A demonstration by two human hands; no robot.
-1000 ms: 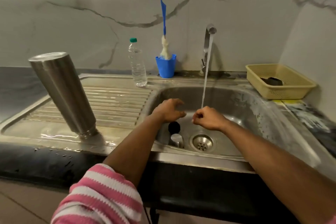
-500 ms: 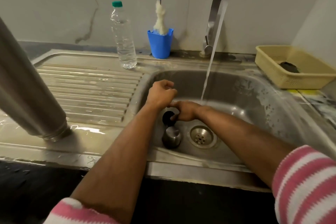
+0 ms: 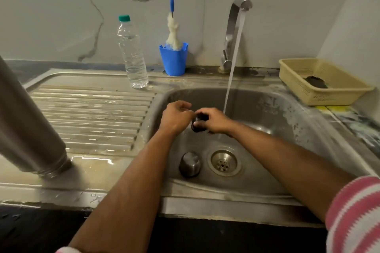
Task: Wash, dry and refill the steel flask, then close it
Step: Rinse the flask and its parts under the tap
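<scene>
The steel flask (image 3: 26, 129) stands upside down on the wet drainboard at the left, mouth down and leaning. Over the sink basin (image 3: 273, 129) my right hand (image 3: 213, 120) grips a small black stopper (image 3: 199, 126), lifted off the basin floor. My left hand (image 3: 176, 117) touches the stopper's left side with its fingertips. A steel cap (image 3: 190, 163) lies mouth down on the basin floor next to the drain (image 3: 223, 162). Water runs from the tap (image 3: 233, 33) just right of my right hand.
A plastic water bottle (image 3: 131, 55) with a green cap and a blue cup (image 3: 173, 58) holding a bottle brush stand at the back rim. A cream basket (image 3: 322, 82) with a dark scrubber sits at the right. A puddle lies by the flask's mouth.
My right hand has reached down, taken the black stopper off the basin floor and raised it. My left hand has closed in on it. The view has moved nearer the sink.
</scene>
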